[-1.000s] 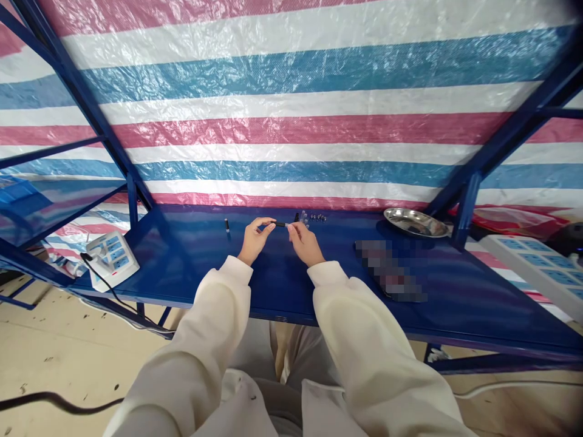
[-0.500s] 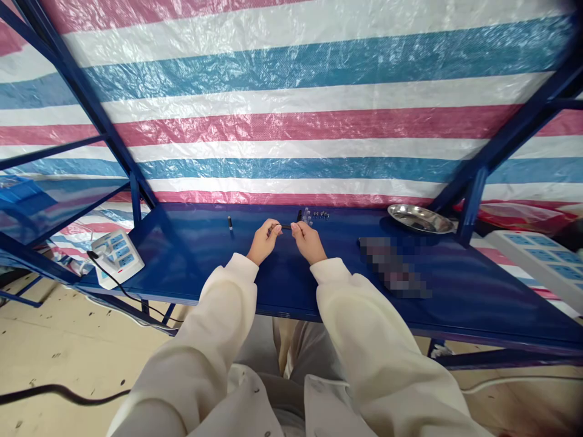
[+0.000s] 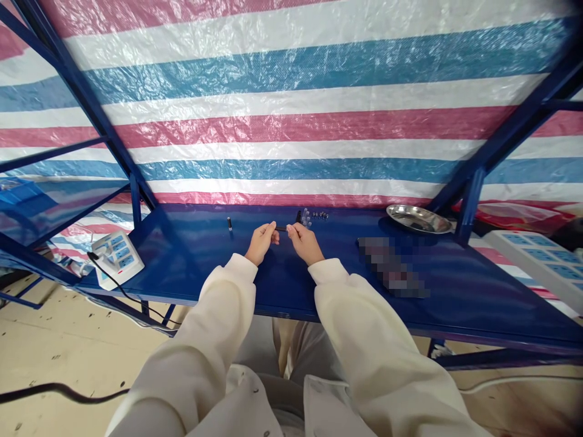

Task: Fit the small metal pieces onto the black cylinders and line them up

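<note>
My left hand (image 3: 260, 241) and my right hand (image 3: 303, 242) meet over the middle of a blue metal shelf (image 3: 200, 267). Both pinch the ends of a small black rod-like part (image 3: 281, 229) held between them. Just beyond my right hand lie several tiny dark and clear parts (image 3: 313, 216) in a loose row. A single short black part (image 3: 229, 224) lies on the shelf to the left of my left hand.
A round steel dish (image 3: 418, 220) sits at the back right by a blue upright. A white power strip (image 3: 116, 257) with a black cable rests on the shelf's left corner. A striped tarpaulin hangs behind. A blurred patch covers something right of centre.
My hands have drawn slightly closer together on the small black part; otherwise only the camera has shifted a little.
</note>
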The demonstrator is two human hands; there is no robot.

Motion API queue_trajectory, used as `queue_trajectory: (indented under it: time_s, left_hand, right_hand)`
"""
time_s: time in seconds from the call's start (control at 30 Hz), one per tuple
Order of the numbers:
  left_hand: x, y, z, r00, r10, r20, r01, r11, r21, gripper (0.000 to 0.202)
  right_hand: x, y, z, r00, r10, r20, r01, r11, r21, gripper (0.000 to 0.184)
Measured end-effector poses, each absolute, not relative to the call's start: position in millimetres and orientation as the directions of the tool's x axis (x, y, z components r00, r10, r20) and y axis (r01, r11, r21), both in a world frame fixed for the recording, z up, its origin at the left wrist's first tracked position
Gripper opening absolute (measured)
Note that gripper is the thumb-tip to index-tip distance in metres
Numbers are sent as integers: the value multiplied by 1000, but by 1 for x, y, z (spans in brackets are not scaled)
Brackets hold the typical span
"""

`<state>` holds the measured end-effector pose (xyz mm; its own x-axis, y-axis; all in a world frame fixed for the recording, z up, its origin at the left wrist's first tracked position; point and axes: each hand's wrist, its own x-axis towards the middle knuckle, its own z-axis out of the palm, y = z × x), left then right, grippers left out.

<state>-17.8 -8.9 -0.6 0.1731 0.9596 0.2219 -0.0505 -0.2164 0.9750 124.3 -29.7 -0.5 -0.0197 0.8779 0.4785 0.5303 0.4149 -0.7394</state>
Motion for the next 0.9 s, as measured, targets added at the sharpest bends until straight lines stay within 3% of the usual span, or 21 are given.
queue_trajectory:
  time_s: [0.53, 0.9]
  left_hand:
    - [-23, -5, 0, -65, 987, 146, -75, -150, 986, 48]
    - [-24, -6, 1, -45, 985, 164, -45, -166, 985, 50]
  right_hand:
    - [124, -26, -7, -41, 890, 454, 390, 432, -813, 30]
    - [124, -26, -5, -44, 882, 468, 463, 434, -773, 30]
